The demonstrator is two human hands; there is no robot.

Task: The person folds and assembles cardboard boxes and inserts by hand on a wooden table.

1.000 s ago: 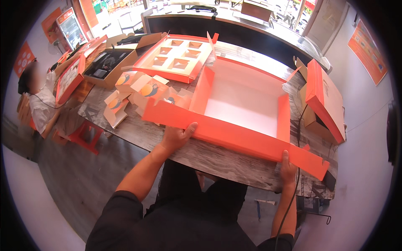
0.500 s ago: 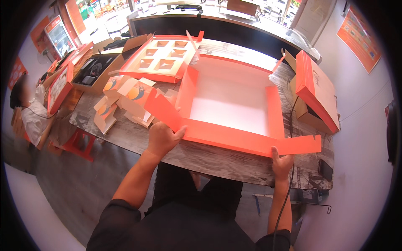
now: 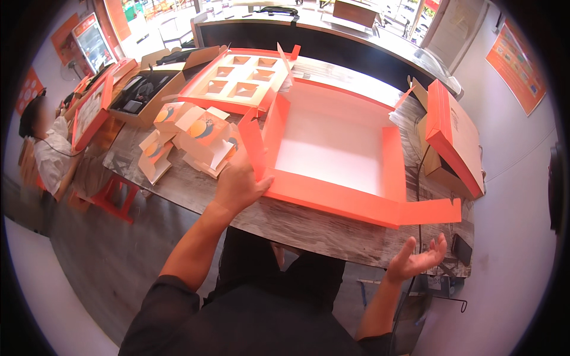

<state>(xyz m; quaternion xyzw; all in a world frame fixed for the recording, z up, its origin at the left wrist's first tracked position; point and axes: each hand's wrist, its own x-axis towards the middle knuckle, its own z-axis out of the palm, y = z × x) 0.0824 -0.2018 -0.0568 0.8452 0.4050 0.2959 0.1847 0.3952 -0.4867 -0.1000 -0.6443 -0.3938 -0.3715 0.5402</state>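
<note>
Grey streaked table [image 3: 320,231], left hand [image 3: 237,183] clamped on orange box [image 3: 332,200], right hand [image 3: 417,260] spread empty, apparent fridge [image 3: 94,44] beyond, pale wall [image 3: 507,154]

Left head fisheye — looks down and forward from above the black shirt [image 3: 255,323]; left hand [image 3: 237,183], right hand [image 3: 417,261] and table [image 3: 320,230] near, counter [image 3: 332,51] farther — edges bowed.

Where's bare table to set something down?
A bare strip of table runs right of the left hand, between the open orange box and near edge. Crowded: the box's left side, with small cartons and six-hole tray.
</note>
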